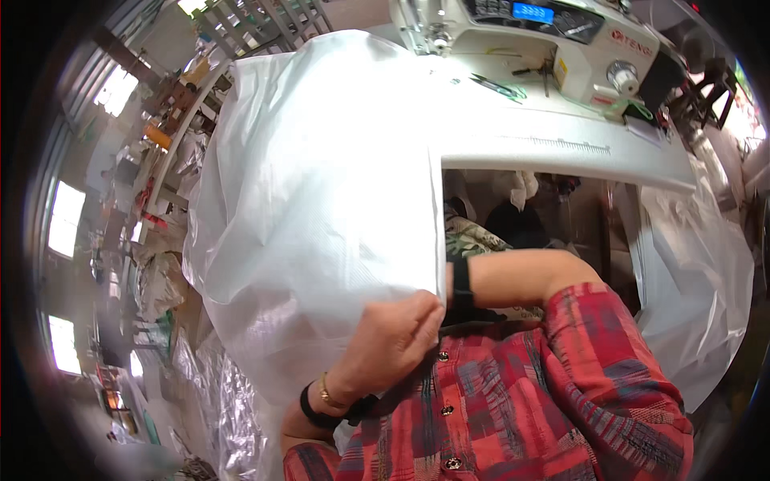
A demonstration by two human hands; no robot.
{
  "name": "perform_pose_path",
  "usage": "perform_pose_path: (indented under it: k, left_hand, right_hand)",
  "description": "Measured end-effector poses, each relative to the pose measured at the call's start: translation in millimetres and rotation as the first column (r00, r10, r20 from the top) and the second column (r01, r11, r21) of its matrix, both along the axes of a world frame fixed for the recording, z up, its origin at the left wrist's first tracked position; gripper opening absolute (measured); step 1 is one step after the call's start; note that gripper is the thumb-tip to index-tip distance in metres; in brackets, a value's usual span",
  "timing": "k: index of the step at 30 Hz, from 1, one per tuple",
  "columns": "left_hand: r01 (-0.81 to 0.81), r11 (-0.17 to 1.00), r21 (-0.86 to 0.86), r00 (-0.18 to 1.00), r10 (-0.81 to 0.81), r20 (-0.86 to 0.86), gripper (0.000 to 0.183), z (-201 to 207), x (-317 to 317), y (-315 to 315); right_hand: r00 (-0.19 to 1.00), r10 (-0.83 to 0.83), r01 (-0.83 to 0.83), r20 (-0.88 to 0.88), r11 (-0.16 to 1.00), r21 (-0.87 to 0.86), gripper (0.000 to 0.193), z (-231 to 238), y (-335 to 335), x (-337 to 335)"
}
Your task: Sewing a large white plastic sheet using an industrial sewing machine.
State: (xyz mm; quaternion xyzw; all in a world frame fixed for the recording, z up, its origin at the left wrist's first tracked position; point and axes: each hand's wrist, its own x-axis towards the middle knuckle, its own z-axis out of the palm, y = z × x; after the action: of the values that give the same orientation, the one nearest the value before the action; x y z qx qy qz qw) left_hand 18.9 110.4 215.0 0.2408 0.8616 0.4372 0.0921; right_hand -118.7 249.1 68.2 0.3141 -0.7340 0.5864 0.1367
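Observation:
A large sheet of white woven plastic fabric [313, 184] spreads over the sewing table and hangs down toward my lap. Its right edge looks folded and runs straight from the machine to my body. My left hand [397, 333] is closed on the lower end of this edge, fingers curled over the fabric. From the right, my right forearm [513, 276] reaches across to the same edge. Beyond its black wristband [461, 284] my right hand passes behind the fabric, so its fingers are hidden.
A white sewing machine [601, 60] with a lit blue display stands at the back right. Thread snips [497, 86] lie on its bed, above a printed ruler [573, 146]. More white plastic sheeting [694, 280] hangs at the right. Clutter and crumpled clear plastic [224, 401] fill the left.

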Motion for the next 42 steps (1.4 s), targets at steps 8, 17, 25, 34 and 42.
perform_pose_path:
  k: [8, 17, 25, 34, 42]
  left_hand:
    - [0.041, 0.999, -0.017, 0.986, -0.043, -0.162, 0.013, -41.5, -4.1, -11.2]
    - [0.207, 0.966, 0.155, 0.951, -0.162, -0.261, 0.018, -16.5, -22.5, 15.5]
    - [0.261, 0.942, 0.211, 0.945, -0.204, -0.256, 0.025, -27.7, -27.8, 24.7]
    - [0.286, 0.939, 0.190, 0.950, -0.252, -0.185, 0.021, -28.5, -32.0, 18.2]
    - [0.330, 0.919, 0.214, 0.932, -0.281, -0.231, 0.022, -51.3, -33.1, 28.6]
  right_hand:
    - [0.674, -0.103, -0.269, 0.731, 0.888, 0.373, 0.035, 80.1, 46.3, -26.3]
    - [0.817, -0.553, 0.418, -0.161, 0.377, 0.826, 0.031, 113.4, 65.9, -139.9]
    - [0.783, -0.597, 0.307, -0.176, 0.124, 0.943, 0.024, 119.1, 40.2, -173.5]
    - [0.731, -0.612, 0.473, -0.302, 0.136, 0.870, 0.022, 99.4, 46.3, -168.9]
    - [0.771, -0.487, 0.537, -0.410, 0.151, 0.830, 0.021, 91.5, 55.0, -164.9]
